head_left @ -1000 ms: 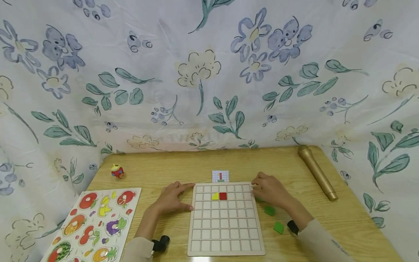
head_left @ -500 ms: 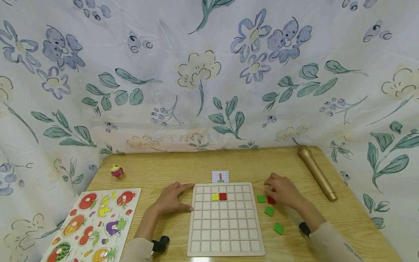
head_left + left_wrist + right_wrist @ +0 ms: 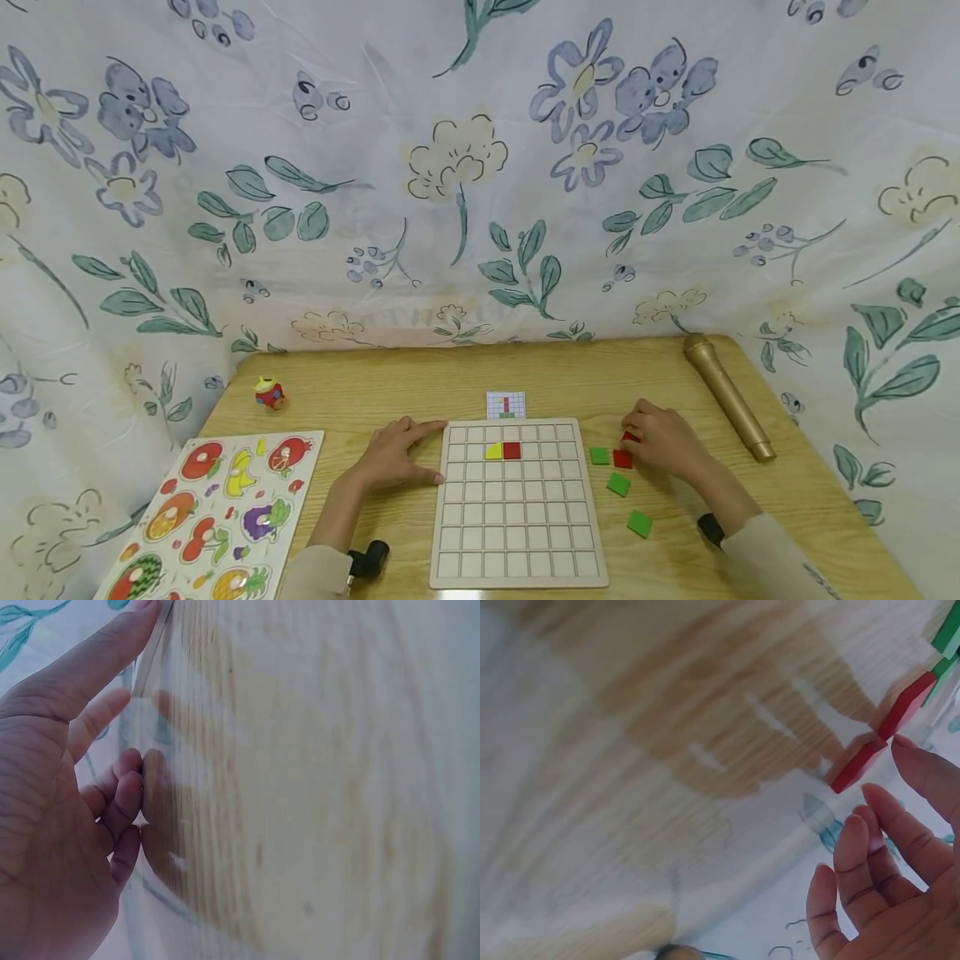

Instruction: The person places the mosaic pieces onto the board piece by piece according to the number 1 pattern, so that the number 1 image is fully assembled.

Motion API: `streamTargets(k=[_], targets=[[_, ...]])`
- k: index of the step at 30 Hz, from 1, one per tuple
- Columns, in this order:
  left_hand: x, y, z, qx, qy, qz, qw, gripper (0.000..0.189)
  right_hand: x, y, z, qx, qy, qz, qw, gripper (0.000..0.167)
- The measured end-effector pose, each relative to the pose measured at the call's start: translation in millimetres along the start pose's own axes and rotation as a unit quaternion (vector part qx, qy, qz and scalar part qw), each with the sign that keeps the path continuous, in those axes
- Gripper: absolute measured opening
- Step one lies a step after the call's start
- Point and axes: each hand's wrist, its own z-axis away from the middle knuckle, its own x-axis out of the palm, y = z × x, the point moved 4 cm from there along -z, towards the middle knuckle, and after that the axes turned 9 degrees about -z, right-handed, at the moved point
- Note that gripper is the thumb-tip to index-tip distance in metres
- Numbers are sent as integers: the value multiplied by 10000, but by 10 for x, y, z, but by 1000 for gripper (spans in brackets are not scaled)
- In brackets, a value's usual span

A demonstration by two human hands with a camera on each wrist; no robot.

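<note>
A square wooden grid board (image 3: 515,517) lies in front of me, with a yellow quarter-round tile (image 3: 493,451) and a red tile (image 3: 512,451) in its second row. My left hand (image 3: 397,452) rests at the board's left side, index finger and thumb spread along its edge. My right hand (image 3: 662,437) is right of the board, over a loose red tile (image 3: 859,761) that its fingers partly hide in the head view. Thumb and index finger stand apart near that tile. Beside it lies another red tile (image 3: 622,459). Green tiles (image 3: 618,484) lie close by.
A small pattern card (image 3: 506,405) touches the board's far edge. A fruit puzzle board (image 3: 225,500) lies at left, with a small toy figure (image 3: 269,393) behind it. A gold microphone (image 3: 727,400) lies at the right. Floral cloth (image 3: 480,208) hangs behind the table.
My right hand has moved right, from the board's upper right edge to the loose red tiles, uncovering a green tile and a red one. The left hand stays in place.
</note>
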Motion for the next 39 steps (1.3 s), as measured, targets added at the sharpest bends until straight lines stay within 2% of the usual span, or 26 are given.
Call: streamTargets(k=[8,19,39], targets=[[22,-13,11,38,0,-6,10000,85,-11,39,83,-85,72,44,9999,27],[7,5,18,18,16,0,10000,86,12,110,90,116,-257,36,9996,25],[-10,2,12,23,2,20,10000,85,22,55,78,55,-146,-3,9999,21]])
